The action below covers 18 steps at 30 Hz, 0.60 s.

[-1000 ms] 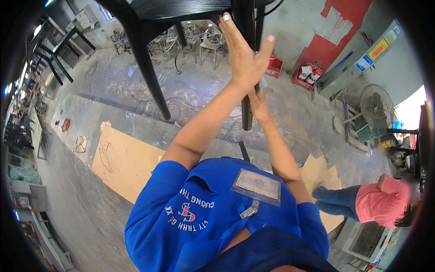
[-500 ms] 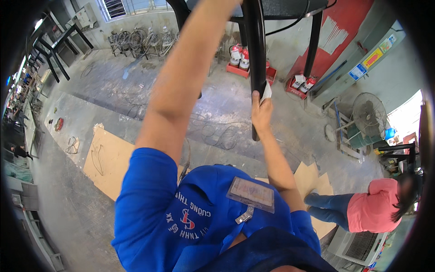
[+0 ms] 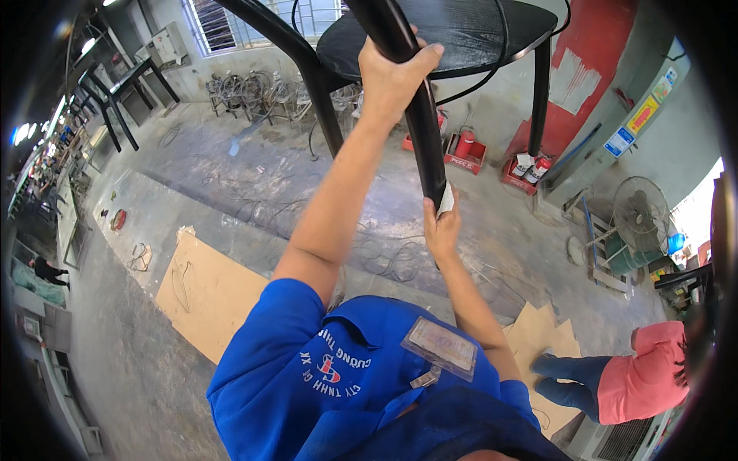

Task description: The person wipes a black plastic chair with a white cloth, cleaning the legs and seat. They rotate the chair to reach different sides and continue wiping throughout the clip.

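Observation:
A black wooden chair (image 3: 461,34) with a rounded seat and dark legs is raised at the top of the view. My left hand (image 3: 390,81) wraps round its near leg (image 3: 423,131), just below the seat. Farther down that leg my right hand (image 3: 443,227) is closed, thumb on the leg's near side. Between its fingers and the leg sticks out a small white piece (image 3: 447,198), paper-like; its exact kind cannot be made out. The lower end of the leg is partly hidden by my right hand.
Red fire extinguishers (image 3: 538,167) stand in trays by the wall. A pedestal fan (image 3: 640,215) is at the right, with a person in a pink top (image 3: 642,376) below it. Cardboard (image 3: 211,288) lies on the floor at left. A dark cable (image 3: 503,54) hangs across the seat.
My left hand, formerly beyond the top edge, now shows gripping the leg. More of the chair seat has come into view. My right hand sits lower in the picture, still on the leg.

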Motion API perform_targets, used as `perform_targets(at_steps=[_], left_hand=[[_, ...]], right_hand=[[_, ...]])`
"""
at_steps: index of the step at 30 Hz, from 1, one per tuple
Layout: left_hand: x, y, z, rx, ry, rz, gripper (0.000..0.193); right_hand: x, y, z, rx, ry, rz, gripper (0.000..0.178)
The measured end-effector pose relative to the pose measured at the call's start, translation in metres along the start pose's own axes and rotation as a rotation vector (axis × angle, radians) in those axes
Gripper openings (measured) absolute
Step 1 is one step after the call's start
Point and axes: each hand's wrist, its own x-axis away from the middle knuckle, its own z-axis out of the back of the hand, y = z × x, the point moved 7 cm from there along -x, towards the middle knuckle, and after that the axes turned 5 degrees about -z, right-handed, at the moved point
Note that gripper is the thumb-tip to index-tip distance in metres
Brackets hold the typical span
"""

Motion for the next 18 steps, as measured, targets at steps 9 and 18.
perform_targets(at_steps=[9, 18], left_hand=[[-0.132, 0.124, 0.005, -0.131, -0.124, -0.153, 0.030], [-0.081, 0.123, -0.008, -0.671, -0.032, -0.494, 0.053]], right_hand=[[-0.002, 0.011, -0.051, -0.152, -0.192, -0.224, 0.057], [-0.037, 0.029, -0.073, -0.333, -0.212, -0.029, 0.052]])
